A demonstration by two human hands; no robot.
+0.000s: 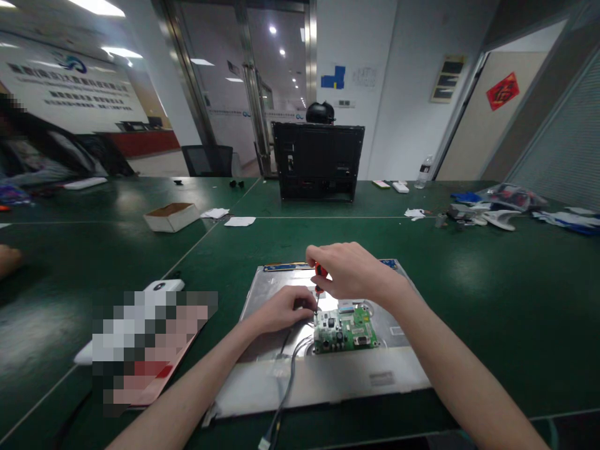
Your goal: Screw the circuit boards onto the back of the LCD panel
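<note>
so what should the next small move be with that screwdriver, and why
Probably a small, steady turn of the screwdriver by the right hand: that hand grips the handle, the shaft points down, and its tip is at the upper-left corner of the green circuit board, with the left hand close by. Whether the tip sits in a screw is too small to tell.

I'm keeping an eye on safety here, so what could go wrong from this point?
The screwdriver in the right hand could slip and scratch the circuit board or jab the left hand close beside its tip. The cables running over the near edge of the panel might snag and get tugged.
</note>
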